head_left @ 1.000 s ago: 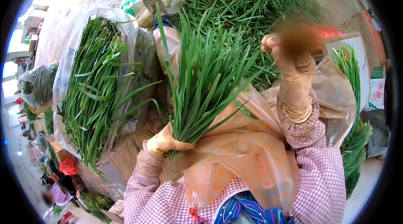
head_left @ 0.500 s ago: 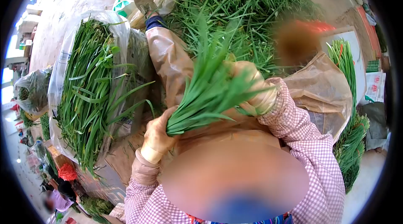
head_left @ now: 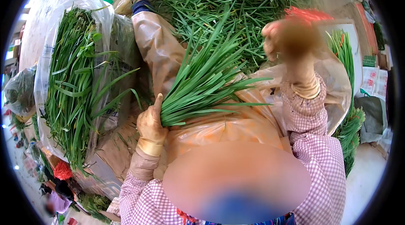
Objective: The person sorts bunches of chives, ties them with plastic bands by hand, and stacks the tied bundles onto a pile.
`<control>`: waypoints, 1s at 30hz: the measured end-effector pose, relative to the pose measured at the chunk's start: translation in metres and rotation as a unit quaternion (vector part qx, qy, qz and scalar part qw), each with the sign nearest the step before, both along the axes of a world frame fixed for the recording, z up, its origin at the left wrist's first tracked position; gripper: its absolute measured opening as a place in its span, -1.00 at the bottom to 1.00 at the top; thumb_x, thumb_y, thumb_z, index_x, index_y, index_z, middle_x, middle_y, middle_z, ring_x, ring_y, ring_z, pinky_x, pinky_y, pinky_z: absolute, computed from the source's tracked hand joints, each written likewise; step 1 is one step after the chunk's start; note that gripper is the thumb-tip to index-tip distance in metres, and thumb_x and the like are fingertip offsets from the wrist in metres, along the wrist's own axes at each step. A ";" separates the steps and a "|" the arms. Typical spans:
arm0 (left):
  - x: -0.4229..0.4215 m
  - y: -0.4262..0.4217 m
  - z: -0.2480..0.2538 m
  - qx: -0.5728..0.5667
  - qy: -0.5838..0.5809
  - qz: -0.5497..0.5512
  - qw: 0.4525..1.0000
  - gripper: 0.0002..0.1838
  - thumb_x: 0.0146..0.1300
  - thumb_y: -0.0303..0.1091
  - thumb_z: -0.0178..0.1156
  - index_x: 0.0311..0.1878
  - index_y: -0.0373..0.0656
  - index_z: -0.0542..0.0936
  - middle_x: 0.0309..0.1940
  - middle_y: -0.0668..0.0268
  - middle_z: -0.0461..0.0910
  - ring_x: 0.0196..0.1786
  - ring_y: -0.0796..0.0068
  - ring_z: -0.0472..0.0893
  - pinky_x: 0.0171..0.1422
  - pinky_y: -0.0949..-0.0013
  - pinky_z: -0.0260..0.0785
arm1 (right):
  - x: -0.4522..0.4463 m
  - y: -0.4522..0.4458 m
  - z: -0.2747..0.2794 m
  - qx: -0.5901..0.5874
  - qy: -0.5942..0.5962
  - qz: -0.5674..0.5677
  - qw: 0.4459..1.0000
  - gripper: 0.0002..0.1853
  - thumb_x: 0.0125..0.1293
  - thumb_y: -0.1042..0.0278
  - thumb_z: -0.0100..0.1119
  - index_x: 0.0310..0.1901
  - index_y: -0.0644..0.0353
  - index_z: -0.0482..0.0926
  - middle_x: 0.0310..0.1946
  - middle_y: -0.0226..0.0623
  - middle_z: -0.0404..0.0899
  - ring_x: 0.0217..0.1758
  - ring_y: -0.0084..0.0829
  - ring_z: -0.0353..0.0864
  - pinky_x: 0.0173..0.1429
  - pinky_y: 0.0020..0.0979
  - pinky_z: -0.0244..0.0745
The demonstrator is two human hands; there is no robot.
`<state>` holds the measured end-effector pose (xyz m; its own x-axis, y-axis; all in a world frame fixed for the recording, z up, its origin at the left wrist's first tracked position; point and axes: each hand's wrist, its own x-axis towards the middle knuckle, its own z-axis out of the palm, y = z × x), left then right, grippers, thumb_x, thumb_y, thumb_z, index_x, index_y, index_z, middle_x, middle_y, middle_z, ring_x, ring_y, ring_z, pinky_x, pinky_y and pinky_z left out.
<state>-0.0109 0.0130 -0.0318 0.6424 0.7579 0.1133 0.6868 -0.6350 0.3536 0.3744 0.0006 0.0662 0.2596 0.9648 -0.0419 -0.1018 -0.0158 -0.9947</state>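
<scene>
My left hand (head_left: 152, 124) is closed round the base of a bunch of long green leaves (head_left: 202, 85), over the brown plastic cover (head_left: 202, 134) on my lap. The leaf tips fan out to the upper right. Off to the right, apart from the bunch, my right hand (head_left: 272, 41) is raised with its fingers curled. A brown blur hides much of it, and what it holds, if anything, is hidden. Red strands (head_left: 310, 14) show just beyond it.
A large heap of loose green leaves (head_left: 236, 1) lies ahead. An open plastic bag packed with leaves (head_left: 71, 81) stands at left. Upright green stalks (head_left: 341, 52) rest against a white board (head_left: 356, 56) at right. My outstretched leg (head_left: 156, 47) lies between bag and heap.
The bunch has tipped from upright toward the right in my left hand. My right hand came in to the leaves half a second ago and is now back beside the red strands.
</scene>
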 end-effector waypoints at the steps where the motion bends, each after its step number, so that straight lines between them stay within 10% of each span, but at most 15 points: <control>1: -0.001 0.000 -0.002 0.005 0.000 -0.004 1.000 -0.02 -0.25 -0.47 0.38 0.41 -0.13 0.26 -0.42 0.21 0.51 -0.40 0.15 0.56 -0.32 0.19 0.38 | -0.003 -0.003 0.000 -0.035 -0.049 0.048 0.997 -0.77 0.40 0.23 0.16 -0.20 0.23 0.63 -0.51 -0.45 0.56 -0.46 -0.64 0.50 -0.40 -0.61 0.39; 6: 0.002 -0.001 0.001 0.003 -0.023 -0.002 1.000 -0.04 -0.22 -0.47 0.37 0.41 -0.13 0.28 -0.42 0.21 0.52 -0.40 0.15 0.55 -0.33 0.18 0.37 | -0.027 -0.002 0.009 -0.186 -0.257 0.220 0.922 -0.66 0.33 0.08 0.24 -0.25 0.28 0.60 -0.56 -0.28 0.52 -0.44 -0.50 0.49 -0.31 -0.44 0.42; 14: 0.006 -0.008 -0.001 0.063 0.006 0.035 0.997 -0.20 -0.10 -0.20 0.43 0.27 -0.28 0.45 -0.48 0.11 0.53 -0.49 0.12 0.55 -0.43 0.12 0.34 | -0.052 -0.008 -0.047 -0.043 -0.433 0.223 0.872 -0.74 0.32 0.15 0.05 -0.32 0.19 0.52 -0.45 0.00 0.55 -0.30 0.06 0.57 -0.23 -0.11 0.49; 18: 0.001 -0.001 0.028 -0.147 0.131 0.028 0.980 -0.02 -0.06 -0.34 0.39 0.47 -0.20 0.16 -0.18 -0.10 0.59 -0.25 -0.12 0.63 -0.24 0.06 0.46 | -0.054 -0.011 -0.048 -0.055 -0.360 0.175 0.915 -0.68 0.40 0.09 -0.05 -0.31 0.21 0.48 -0.45 0.04 0.51 -0.29 0.14 0.51 -0.22 -0.05 0.38; 19: -0.003 -0.003 0.010 -0.219 0.130 0.053 0.966 0.06 0.00 -0.29 0.38 0.55 0.08 0.00 -0.04 -0.01 0.53 -0.02 0.02 0.58 0.05 0.02 0.42 | -0.060 -0.008 -0.059 -0.051 -0.359 0.174 0.916 -0.68 0.40 0.09 -0.06 -0.30 0.21 0.46 -0.45 0.05 0.50 -0.31 0.13 0.50 -0.22 -0.05 0.37; 30: -0.005 -0.001 0.022 -0.285 -0.114 0.010 0.952 -0.05 0.04 -0.53 0.27 0.52 0.22 0.12 0.00 0.04 0.60 -0.11 -0.01 0.64 -0.07 0.13 0.46 | -0.080 0.002 -0.073 -0.061 -0.287 0.085 0.952 -0.69 0.39 0.15 0.06 -0.33 0.26 0.45 -0.52 0.00 0.44 -0.45 -0.04 0.43 -0.29 -0.18 0.36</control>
<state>-0.0162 0.0118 -0.0097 0.6348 0.7503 -0.1847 0.5607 -0.2828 0.7782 0.2940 0.0029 -0.0072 0.1138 0.9920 -0.0548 0.4731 -0.1026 -0.8750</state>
